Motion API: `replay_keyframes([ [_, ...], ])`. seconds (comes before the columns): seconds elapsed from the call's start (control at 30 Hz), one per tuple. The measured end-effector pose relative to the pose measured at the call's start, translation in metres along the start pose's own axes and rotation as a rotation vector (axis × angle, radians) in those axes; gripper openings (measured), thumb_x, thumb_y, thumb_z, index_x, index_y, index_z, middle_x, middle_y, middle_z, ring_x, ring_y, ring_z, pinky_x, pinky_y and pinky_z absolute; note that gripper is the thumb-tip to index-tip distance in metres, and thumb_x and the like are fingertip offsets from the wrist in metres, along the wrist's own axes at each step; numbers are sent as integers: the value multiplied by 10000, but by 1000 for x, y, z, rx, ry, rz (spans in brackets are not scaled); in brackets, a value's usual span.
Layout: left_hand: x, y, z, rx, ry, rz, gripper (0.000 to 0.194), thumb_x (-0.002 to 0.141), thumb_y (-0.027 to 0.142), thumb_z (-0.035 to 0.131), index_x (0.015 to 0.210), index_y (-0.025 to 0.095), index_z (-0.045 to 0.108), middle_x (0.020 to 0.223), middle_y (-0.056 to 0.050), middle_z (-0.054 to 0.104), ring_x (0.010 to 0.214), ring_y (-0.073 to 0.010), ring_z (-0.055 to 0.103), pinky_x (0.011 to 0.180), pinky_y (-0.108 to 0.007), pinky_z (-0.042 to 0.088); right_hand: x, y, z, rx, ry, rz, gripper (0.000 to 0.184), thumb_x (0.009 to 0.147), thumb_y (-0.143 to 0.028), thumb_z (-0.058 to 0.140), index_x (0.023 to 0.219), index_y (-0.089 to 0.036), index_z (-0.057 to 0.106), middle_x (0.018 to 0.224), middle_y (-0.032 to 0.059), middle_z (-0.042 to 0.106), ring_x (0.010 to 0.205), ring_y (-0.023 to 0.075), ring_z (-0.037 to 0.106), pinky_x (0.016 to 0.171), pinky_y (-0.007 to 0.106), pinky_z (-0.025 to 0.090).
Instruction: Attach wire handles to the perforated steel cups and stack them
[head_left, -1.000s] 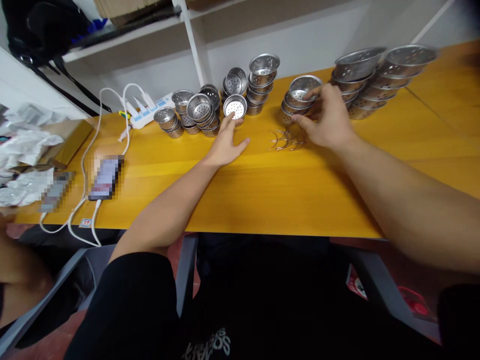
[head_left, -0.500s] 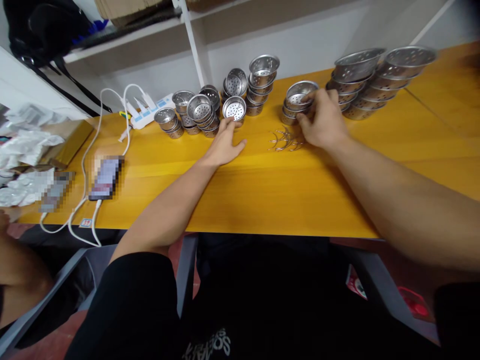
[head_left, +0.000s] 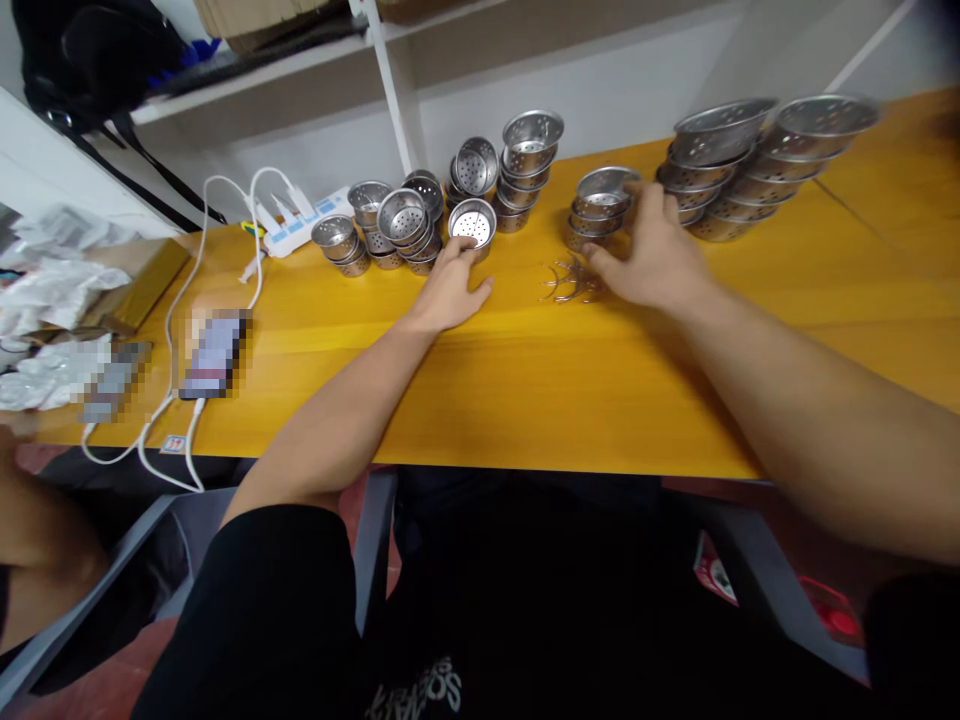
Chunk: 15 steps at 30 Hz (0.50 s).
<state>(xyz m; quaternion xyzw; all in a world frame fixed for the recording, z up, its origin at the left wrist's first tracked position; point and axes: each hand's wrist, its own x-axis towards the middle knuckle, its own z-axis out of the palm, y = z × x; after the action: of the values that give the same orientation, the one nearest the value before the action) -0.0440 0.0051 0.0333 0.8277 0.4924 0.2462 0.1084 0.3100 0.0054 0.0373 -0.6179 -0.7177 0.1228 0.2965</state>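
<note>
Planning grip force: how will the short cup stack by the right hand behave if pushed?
The short cup stack would probably slide or tip, since its cups sit loosely nested. The shiny, perforated metal looks thin, so likely stiff, fairly light and somewhat slippery near the right hand's fingers.

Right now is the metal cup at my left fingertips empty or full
Empty: the cup by the left hand shows its bare, perforated bottom through the open top.

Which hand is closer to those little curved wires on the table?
The right hand: its thumb is just beside the curved wires. The left hand is farther off, to their left, at a perforated cup.
</note>
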Motion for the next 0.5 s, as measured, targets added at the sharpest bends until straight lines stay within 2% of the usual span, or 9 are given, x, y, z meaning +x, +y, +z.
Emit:
replay_keyframes([
  [0.1, 0, 1, 1, 10, 53, 34, 382, 1156, 244, 806, 1524, 150, 841, 1787, -255, 726, 1747, -419, 717, 1616, -615, 527, -3, 4, 0, 30, 26, -34, 1150, 969, -405, 926, 1933, -201, 332, 1954, 350, 462, 1822, 545, 594, 1532, 747, 490],
  [0.17, 2, -1, 4, 11, 91, 48, 299, 1158, 236, 807, 1445, 165, 855, 1744, -245, 746, 1699, -417, 742, 1584, -630, 560, -4, 7, 1, 33, 70, -94, 1161, 937, -405, 940, 1913, -226, 339, 1947, 327, 448, 1875, 515, 522, 1583, 739, 418],
  [0.27, 4, -6, 6, 7, 135, 73, 297, 1165, 227, 803, 1451, 168, 855, 1711, -234, 755, 1674, -410, 755, 1572, -636, 567, -2, 10, -1, -15, 163, -200, 1142, 912, -398, 959, 1878, -205, 383, 1956, 336, 386, 1943, 517, 383, 1643, 734, 274],
  [0.3, 4, -6, 7, 7, 148, 86, 304, 1167, 225, 800, 1461, 168, 854, 1703, -231, 758, 1673, -407, 754, 1570, -636, 566, -2, 9, -2, -27, 201, -245, 1107, 916, -387, 956, 1861, -199, 411, 1954, 340, 378, 1951, 518, 360, 1643, 730, 268],
  [0.33, 4, -7, 7, 7, 160, 100, 311, 1170, 222, 797, 1471, 166, 852, 1700, -228, 760, 1673, -405, 753, 1569, -637, 564, -3, 7, -4, -28, 240, -294, 1055, 929, -371, 942, 1842, -195, 444, 1940, 341, 393, 1939, 513, 377, 1626, 728, 309],
  [0.4, 5, -8, 7, 4, 188, 122, 322, 1178, 220, 788, 1489, 165, 849, 1701, -223, 761, 1676, -399, 750, 1567, -634, 563, -4, 1, -7, -8, 293, -391, 885, 980, -347, 885, 1781, -192, 540, 1838, 324, 525, 1813, 488, 551, 1523, 710, 488],
  [0.47, 5, -8, 7, -7, 208, 136, 314, 1186, 223, 779, 1487, 173, 850, 1696, -212, 765, 1671, -389, 752, 1566, -623, 564, -7, -7, -10, 15, 308, -444, 673, 1042, -348, 823, 1676, -193, 660, 1661, 282, 684, 1540, 437, 746, 1331, 652, 658],
  [0.5, 5, -8, 7, -12, 214, 141, 302, 1191, 225, 771, 1477, 178, 852, 1686, -203, 769, 1664, -382, 755, 1566, -615, 565, -8, -9, -11, 21, 305, -451, 576, 1069, -354, 797, 1617, -197, 711, 1579, 260, 738, 1403, 407, 792, 1249, 620, 698],
])
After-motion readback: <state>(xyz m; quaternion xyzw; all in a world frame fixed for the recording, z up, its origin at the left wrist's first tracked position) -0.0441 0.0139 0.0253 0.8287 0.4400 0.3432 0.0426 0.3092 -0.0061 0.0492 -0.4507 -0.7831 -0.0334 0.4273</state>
